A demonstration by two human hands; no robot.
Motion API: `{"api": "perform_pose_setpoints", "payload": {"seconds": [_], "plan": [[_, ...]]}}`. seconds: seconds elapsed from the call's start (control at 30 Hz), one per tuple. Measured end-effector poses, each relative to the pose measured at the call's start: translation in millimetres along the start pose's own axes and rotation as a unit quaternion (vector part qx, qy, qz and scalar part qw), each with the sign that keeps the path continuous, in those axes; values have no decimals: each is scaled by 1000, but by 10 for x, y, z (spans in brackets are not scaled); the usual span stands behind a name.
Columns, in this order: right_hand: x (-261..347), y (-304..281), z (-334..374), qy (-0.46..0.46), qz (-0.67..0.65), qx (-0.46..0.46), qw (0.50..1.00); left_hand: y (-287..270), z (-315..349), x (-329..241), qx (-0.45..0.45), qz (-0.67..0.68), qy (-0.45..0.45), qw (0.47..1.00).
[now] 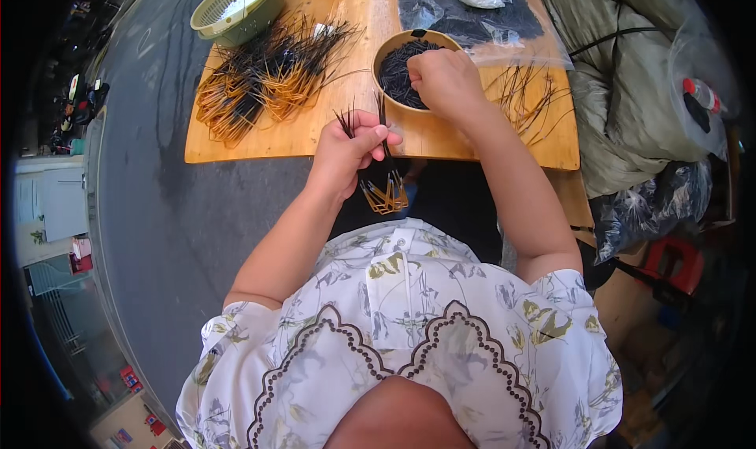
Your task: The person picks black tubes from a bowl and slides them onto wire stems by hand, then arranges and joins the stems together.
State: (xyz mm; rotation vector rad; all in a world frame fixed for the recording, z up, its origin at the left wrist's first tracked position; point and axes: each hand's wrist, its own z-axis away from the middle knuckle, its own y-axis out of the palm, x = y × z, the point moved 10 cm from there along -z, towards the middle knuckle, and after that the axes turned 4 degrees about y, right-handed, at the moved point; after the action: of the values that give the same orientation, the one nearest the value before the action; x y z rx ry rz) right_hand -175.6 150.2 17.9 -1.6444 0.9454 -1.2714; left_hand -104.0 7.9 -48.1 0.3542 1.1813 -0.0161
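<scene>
My left hand (356, 151) is closed round a small bundle of bent wires (386, 195), black at the upper ends and golden at the looped lower ends. The bundle hangs just past the table's near edge, its black tips pointing up. My right hand (447, 80) is over the right side of a round bowl (380, 53) filled with short black tubes (398, 69). Its fingers are curled together at the tubes; whether they pinch one is hidden. Left of the bowl lies a large heap of similar black and golden wires (272, 83).
On the wooden table (346, 79), a green colander (236, 20) with white contents stands at the far left. A clear plastic bag of black pieces (472, 24) lies behind the bowl. Loose wires (529, 102) are spread at the right. Large wrapped sacks (630, 94) crowd the table's right side.
</scene>
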Motion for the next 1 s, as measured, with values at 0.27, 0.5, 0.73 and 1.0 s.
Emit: {"api": "perform_pose_setpoints", "payload": {"seconds": [0.27,0.5,0.73,1.0], "plan": [[39,93,-1,-7,-76,37,996,59,1,28,-2,26,-18,1000],[-136,-45,23,12,-186,7,983,49,8,-7,-4,22,10,1000],[-210,-229,320,55,-474,-18,879,100,74,-94,-1,-11,44,999],[-247,-127,769,108,-674,-84,726,230,148,-114,14,-88,69,994]]}}
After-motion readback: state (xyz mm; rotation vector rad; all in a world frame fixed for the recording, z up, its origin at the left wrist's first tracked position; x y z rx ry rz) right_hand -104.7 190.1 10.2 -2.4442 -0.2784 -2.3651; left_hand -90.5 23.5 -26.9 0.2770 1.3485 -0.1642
